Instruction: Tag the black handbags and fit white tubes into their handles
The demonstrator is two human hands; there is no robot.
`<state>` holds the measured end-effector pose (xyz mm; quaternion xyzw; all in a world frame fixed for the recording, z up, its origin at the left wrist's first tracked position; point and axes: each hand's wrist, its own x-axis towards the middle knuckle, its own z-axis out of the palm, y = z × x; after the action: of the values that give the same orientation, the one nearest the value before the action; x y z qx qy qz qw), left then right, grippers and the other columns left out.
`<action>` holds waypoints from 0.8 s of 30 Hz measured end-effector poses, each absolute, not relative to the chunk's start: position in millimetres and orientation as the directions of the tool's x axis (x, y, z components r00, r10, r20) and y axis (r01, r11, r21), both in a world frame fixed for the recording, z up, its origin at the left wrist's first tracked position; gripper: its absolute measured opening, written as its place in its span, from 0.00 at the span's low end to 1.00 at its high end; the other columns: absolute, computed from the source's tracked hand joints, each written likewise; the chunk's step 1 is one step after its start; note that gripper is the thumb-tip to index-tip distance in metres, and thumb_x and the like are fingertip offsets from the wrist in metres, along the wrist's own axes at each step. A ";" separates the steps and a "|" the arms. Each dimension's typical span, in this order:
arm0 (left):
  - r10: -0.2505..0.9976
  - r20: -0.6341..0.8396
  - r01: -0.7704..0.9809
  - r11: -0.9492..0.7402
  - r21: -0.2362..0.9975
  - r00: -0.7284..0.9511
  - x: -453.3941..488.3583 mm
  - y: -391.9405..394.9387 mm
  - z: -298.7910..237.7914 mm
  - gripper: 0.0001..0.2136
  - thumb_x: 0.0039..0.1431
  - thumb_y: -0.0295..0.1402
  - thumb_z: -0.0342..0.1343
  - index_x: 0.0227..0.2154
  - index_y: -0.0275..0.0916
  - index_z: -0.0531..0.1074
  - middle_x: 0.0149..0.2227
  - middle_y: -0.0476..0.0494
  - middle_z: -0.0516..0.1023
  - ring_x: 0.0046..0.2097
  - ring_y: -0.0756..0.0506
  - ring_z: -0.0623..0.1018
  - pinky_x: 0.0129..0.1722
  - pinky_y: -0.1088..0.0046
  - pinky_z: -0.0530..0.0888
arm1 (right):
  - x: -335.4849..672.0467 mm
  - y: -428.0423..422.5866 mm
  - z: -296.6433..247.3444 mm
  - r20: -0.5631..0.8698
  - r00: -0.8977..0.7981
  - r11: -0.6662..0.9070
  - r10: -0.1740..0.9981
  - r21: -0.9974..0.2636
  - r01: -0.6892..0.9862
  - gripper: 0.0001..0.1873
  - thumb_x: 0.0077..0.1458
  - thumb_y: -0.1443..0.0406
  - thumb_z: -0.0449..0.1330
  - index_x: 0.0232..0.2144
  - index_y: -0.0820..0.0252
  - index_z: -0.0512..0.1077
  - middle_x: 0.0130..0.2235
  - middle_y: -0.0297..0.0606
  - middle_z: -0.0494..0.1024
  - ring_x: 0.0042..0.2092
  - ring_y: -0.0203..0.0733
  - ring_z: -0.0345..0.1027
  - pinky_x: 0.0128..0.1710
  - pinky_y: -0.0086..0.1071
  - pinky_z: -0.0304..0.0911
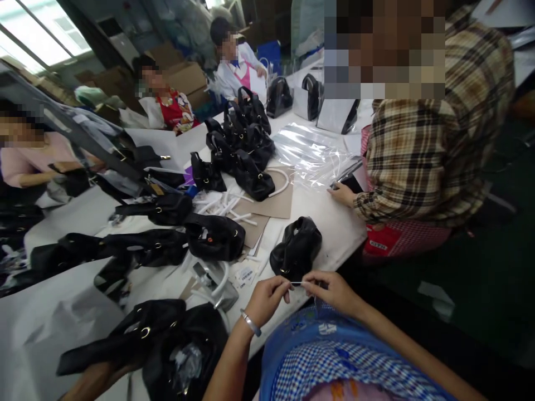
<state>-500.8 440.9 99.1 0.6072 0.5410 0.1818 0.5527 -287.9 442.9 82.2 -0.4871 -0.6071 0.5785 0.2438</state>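
My left hand [267, 299] and my right hand [330, 289] meet just above my lap, near the table's front edge. Both are pinched on a thin, small pale strip [297, 283] stretched between their fingertips; I cannot tell what it is. A silver bracelet [251, 323] sits on my left wrist. A small black handbag [296, 248] lies on the white table [334, 223] directly beyond my hands. A larger black bag [184, 345] lies at my left elbow.
Several black handbags [242, 145] are piled along the table. Clear plastic sheets [309, 153], brown cardboard [276, 203] and white tubes [234, 209] lie mid-table. A person in a plaid shirt [426, 145] stands at the right with a hand [343, 195] on the table. Three more people sit beyond.
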 end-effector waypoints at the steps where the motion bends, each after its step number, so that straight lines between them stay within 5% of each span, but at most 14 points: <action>1: 0.865 -0.392 0.460 0.223 0.859 0.313 -507.2 440.7 94.9 0.17 0.61 0.43 0.44 0.33 0.38 0.74 0.24 0.49 0.74 0.23 0.51 0.67 0.26 0.77 0.64 | -291.4 446.1 77.6 -0.257 -0.435 -0.134 0.863 -0.946 0.294 0.18 0.56 0.54 0.54 0.35 0.60 0.75 0.31 0.36 0.78 0.34 0.38 0.70 0.35 0.30 0.65; 4: 0.896 -0.404 0.520 0.261 0.813 0.182 -532.5 439.5 83.6 0.16 0.59 0.42 0.45 0.32 0.37 0.74 0.24 0.49 0.74 0.23 0.51 0.68 0.26 0.76 0.65 | -295.0 454.3 59.8 -0.214 -0.453 -0.079 0.866 -0.951 0.299 0.16 0.55 0.55 0.55 0.39 0.58 0.76 0.41 0.39 0.78 0.43 0.42 0.71 0.46 0.36 0.65; 7: 0.919 -0.388 0.610 0.267 0.746 0.073 -561.6 437.0 72.0 0.15 0.59 0.41 0.45 0.30 0.38 0.74 0.24 0.49 0.74 0.24 0.50 0.70 0.28 0.75 0.66 | -288.8 462.0 46.3 -0.235 -0.269 -0.151 0.934 -0.942 0.300 0.19 0.53 0.55 0.57 0.43 0.58 0.74 0.45 0.42 0.76 0.46 0.45 0.70 0.51 0.42 0.63; 10: 0.926 -0.377 0.662 0.292 0.691 -0.015 -584.3 435.7 57.3 0.16 0.59 0.41 0.44 0.30 0.38 0.74 0.24 0.49 0.75 0.25 0.49 0.72 0.30 0.75 0.66 | -284.4 473.9 50.5 -0.310 -0.087 -0.298 0.947 -0.946 0.126 0.25 0.50 0.53 0.60 0.48 0.59 0.69 0.49 0.42 0.75 0.48 0.45 0.70 0.54 0.44 0.61; 13: 0.928 -0.364 0.707 0.306 0.638 -0.073 -596.6 437.0 43.4 0.15 0.60 0.40 0.44 0.30 0.39 0.74 0.24 0.49 0.76 0.26 0.48 0.73 0.31 0.74 0.66 | -289.4 490.9 71.5 -0.336 -0.110 -0.346 0.935 -0.934 -0.086 0.26 0.54 0.51 0.56 0.51 0.58 0.67 0.52 0.42 0.73 0.51 0.45 0.68 0.55 0.43 0.61; 17: 0.922 -0.368 0.747 0.328 0.578 -0.120 -603.1 438.4 37.3 0.16 0.61 0.40 0.44 0.30 0.39 0.74 0.25 0.48 0.76 0.29 0.47 0.74 0.33 0.73 0.67 | -300.0 513.5 98.7 -0.323 -0.232 -0.377 0.917 -0.893 -0.244 0.24 0.58 0.50 0.49 0.49 0.57 0.68 0.51 0.43 0.74 0.53 0.45 0.66 0.53 0.41 0.62; 24: 0.914 -0.283 0.843 0.385 0.375 -0.292 -609.0 432.3 36.1 0.14 0.59 0.32 0.49 0.47 0.36 0.70 0.48 0.38 0.74 0.48 0.42 0.73 0.48 0.68 0.68 | -293.6 529.6 107.2 -0.418 -0.136 -0.438 0.898 -0.876 -0.202 0.19 0.49 0.56 0.63 0.40 0.60 0.72 0.41 0.43 0.79 0.46 0.45 0.72 0.48 0.38 0.67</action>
<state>-609.0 432.3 36.1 0.5491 0.7999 0.0767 0.2296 -293.6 529.6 107.2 -0.5152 -0.3381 0.6735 0.4082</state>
